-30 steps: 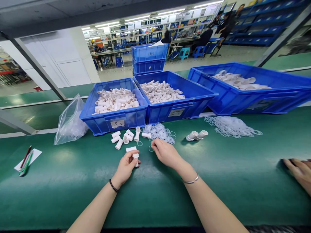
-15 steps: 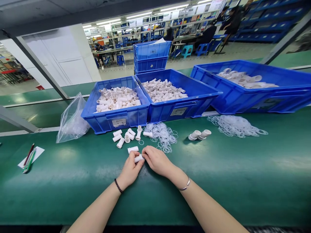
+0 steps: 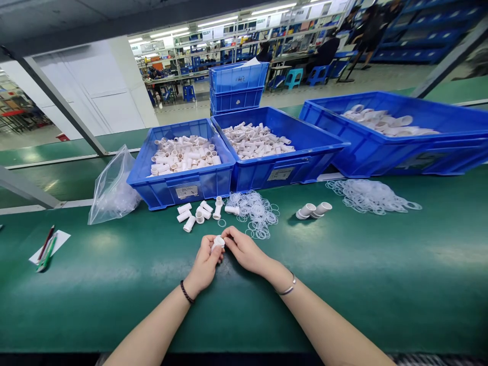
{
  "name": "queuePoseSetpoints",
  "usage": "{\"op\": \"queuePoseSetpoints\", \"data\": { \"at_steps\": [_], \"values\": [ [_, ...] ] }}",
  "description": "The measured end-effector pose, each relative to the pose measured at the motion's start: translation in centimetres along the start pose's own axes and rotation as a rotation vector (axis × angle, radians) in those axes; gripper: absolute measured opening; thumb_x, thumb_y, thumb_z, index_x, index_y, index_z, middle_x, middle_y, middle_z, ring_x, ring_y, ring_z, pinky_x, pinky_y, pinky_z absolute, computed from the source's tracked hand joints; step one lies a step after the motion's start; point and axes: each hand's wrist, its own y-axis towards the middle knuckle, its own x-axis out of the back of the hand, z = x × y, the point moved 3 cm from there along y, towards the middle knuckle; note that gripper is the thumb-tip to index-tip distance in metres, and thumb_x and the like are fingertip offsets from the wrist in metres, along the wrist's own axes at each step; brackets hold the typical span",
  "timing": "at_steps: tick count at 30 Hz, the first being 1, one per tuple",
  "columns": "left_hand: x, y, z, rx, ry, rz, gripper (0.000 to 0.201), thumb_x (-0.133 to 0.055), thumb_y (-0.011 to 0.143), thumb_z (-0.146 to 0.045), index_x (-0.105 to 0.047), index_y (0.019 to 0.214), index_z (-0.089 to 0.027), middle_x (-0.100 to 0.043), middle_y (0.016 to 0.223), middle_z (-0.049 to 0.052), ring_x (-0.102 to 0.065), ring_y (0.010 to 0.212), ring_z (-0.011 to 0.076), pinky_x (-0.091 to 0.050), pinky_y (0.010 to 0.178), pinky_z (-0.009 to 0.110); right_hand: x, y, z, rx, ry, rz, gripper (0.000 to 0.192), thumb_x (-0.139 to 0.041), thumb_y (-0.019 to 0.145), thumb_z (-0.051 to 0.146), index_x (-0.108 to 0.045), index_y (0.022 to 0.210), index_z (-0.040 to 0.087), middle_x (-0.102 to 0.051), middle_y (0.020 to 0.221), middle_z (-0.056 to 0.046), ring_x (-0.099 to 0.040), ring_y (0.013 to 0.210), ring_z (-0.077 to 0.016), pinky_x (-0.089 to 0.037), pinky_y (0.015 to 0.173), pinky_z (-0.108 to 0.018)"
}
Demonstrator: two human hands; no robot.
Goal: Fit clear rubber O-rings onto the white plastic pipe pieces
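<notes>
A green table [image 3: 381,284] fills the lower frame. Three blue bins [image 3: 183,185] of white tubes stand across the middle. Below them lie a heap of clear rings [image 3: 257,211] and loose tubes [image 3: 194,213]. At lower centre the left hand [image 3: 206,262] and right hand [image 3: 244,249] meet, both pinching one white tube [image 3: 218,242].

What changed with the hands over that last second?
The right hand left the pile of clear rings and came back to the left hand; both now pinch one white tube. The spare tube lying beside them is gone. The blue bins and loose tubes stayed put.
</notes>
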Motion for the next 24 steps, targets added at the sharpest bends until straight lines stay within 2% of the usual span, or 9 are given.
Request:
{"op": "queuePoseSetpoints", "data": {
  "at_steps": [4, 12, 16, 18, 20, 22, 24],
  "values": [
    [-0.2, 0.3, 0.1, -0.029, -0.023, 0.035, 0.039, -0.045, 0.09, -0.056, -0.049, 0.093, -0.018, -0.051, 0.076, 0.0, -0.047, 0.064, 0.0118, -0.04, 0.061, 0.025, 0.0, -0.1, 0.0, 0.008, 0.059, -0.042, 0.017, -0.039, 0.097, 0.029, -0.053, 0.098, 0.02, -0.061, 0.085, -0.002, -0.058, 0.078, -0.0149, -0.048, 0.072, -0.029],
    [-0.3, 0.4, 0.6, 0.026, -0.188, 0.058, 0.039, -0.048, 0.088, -0.058, -0.048, 0.085, -0.018, -0.048, 0.07, -0.003, -0.044, 0.057, 0.0094, -0.036, 0.055, 0.023, -0.2, -0.1, 0.2, 0.066, 0.026, -0.041, 0.021, -0.045, 0.097, 0.032, -0.06, 0.105, 0.02, -0.059, 0.094, -0.006, -0.06, 0.086, -0.0162, -0.05, 0.081, -0.034],
    [-0.4, 0.4, 0.7, 0.06, -0.212, 0.096, 0.04, -0.047, 0.088, -0.059, -0.046, 0.084, -0.018, -0.048, 0.067, -0.003, -0.044, 0.053, 0.0089, -0.034, 0.051, 0.022, -0.3, 0.0, 0.1, 0.078, 0.057, -0.005, 0.025, -0.049, 0.094, 0.037, -0.062, 0.106, 0.02, -0.057, 0.093, -0.006, -0.059, 0.084, -0.0162, -0.051, 0.078, -0.032],
    [-0.2, 0.2, 0.3, 0.051, -0.142, 0.097, 0.041, -0.045, 0.089, -0.06, -0.047, 0.09, -0.019, -0.05, 0.068, -0.003, -0.043, 0.051, 0.0092, -0.033, 0.049, 0.023, 0.1, 0.1, 0.0, 0.044, 0.147, -0.026, 0.026, -0.052, 0.091, 0.043, -0.062, 0.098, 0.02, -0.057, 0.091, -0.005, -0.058, 0.08, -0.0161, -0.052, 0.073, -0.031],
    [0.4, 0.0, -0.4, -0.038, 0.015, 0.03, 0.039, -0.044, 0.09, -0.056, -0.049, 0.103, -0.019, -0.053, 0.072, -0.001, -0.045, 0.053, 0.0105, -0.035, 0.052, 0.024, 1.1, 0.4, -0.4, -0.022, 0.345, -0.11, 0.03, -0.052, 0.089, 0.049, -0.057, 0.091, 0.02, -0.058, 0.087, -0.004, -0.059, 0.078, -0.0167, -0.052, 0.07, -0.032],
    [1.2, -0.1, -1.5, -0.182, 0.267, -0.073, 0.03, -0.05, 0.091, -0.044, -0.052, 0.109, -0.02, -0.056, 0.081, 0.002, -0.05, 0.065, 0.0137, -0.041, 0.063, 0.027, 2.6, 0.7, -1.0, -0.085, 0.584, -0.229, 0.034, -0.05, 0.087, 0.054, -0.052, 0.091, 0.021, -0.059, 0.087, -0.004, -0.061, 0.078, -0.0183, -0.054, 0.069, -0.034],
    [1.7, -0.2, -2.2, -0.295, 0.541, -0.12, 0.024, -0.059, 0.085, -0.031, -0.057, 0.107, -0.022, -0.057, 0.095, 0.006, -0.054, 0.087, 0.0199, -0.042, 0.08, 0.033, 4.3, 0.7, -1.7, -0.143, 0.695, -0.346, 0.035, -0.052, 0.084, 0.056, -0.049, 0.092, 0.022, -0.059, 0.081, -0.002, -0.062, 0.072, -0.0184, -0.054, 0.065, -0.034]
  ]
}}
